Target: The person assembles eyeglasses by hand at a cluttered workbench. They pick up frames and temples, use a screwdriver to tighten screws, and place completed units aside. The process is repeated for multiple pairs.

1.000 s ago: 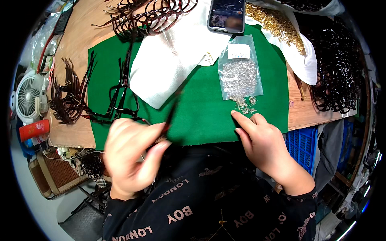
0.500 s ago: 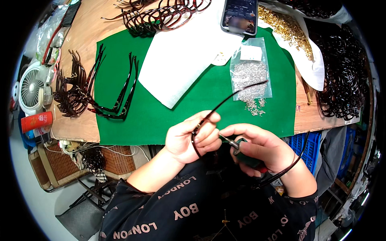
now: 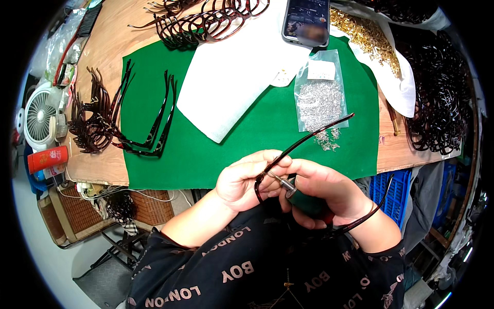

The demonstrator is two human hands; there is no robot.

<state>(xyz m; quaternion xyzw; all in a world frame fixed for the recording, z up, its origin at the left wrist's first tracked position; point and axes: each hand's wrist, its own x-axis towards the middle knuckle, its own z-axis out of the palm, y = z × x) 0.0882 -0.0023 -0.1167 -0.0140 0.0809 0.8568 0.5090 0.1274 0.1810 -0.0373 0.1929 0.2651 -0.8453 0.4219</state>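
Note:
Close to my body, my left hand (image 3: 234, 185) pinches a dark brown eyeglass frame (image 3: 312, 135) near its hinge. One temple points up and to the right; the other passes by my right wrist. Wrapped round a screwdriver (image 3: 289, 188) with a dark green handle, my right hand (image 3: 339, 193) holds its metal shaft toward the hinge. Fingers hide the tip, so I cannot tell whether it touches a screw. A clear bag of small silver screws (image 3: 321, 100) lies beyond my hands, some spilled out below it on the green mat (image 3: 206, 159).
Several dark eyeglass frames (image 3: 95, 121) stand at the left, more (image 3: 200, 26) at the back. A white cloth (image 3: 221, 98) and a phone (image 3: 306, 23) lie behind the mat. Gold-coloured small parts (image 3: 368, 41) and a heap of dark frames (image 3: 440, 98) are at the right. A fan (image 3: 41, 113) stands far left.
My right hand has moved left and up, bringing the screwdriver against the hinge area beside my left fingers. The eyeglass frame has shifted slightly, its upper temple now lower and further right.

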